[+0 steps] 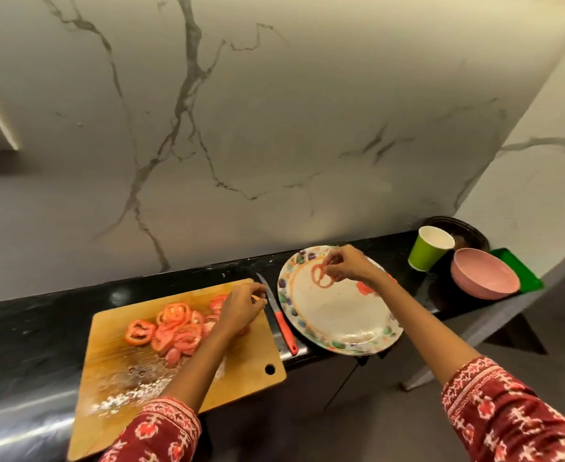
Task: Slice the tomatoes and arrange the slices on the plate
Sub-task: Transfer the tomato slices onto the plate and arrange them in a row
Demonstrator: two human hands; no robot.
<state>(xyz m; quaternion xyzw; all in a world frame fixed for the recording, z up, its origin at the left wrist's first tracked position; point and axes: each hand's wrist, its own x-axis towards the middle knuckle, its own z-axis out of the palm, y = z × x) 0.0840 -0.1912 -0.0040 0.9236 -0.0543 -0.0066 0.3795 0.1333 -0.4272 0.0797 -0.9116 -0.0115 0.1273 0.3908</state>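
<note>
Two hands at work over a black counter (24,328). Right hand (348,265): above the far side of the plate (338,315), fingertips pinched on a tomato slice (321,276) that hangs just over the plate's surface. Second slice (365,288): lying on the plate, partly hidden under the right wrist. Left hand (241,306): over the right end of the board (174,358), fingers curled; whether it grips a slice cannot be told. Slice pile (171,328): heaped mid-board, just left of that hand. Knife (279,316): red handle, flat on the counter between board and plate, blade pointing to the wall. Plate: white, coloured blotches round the rim, tilted over the counter edge. Cup (429,248): green, upright, right of the plate. Bowl (484,273): pink, beside the cup, on a green tray (524,275).
</note>
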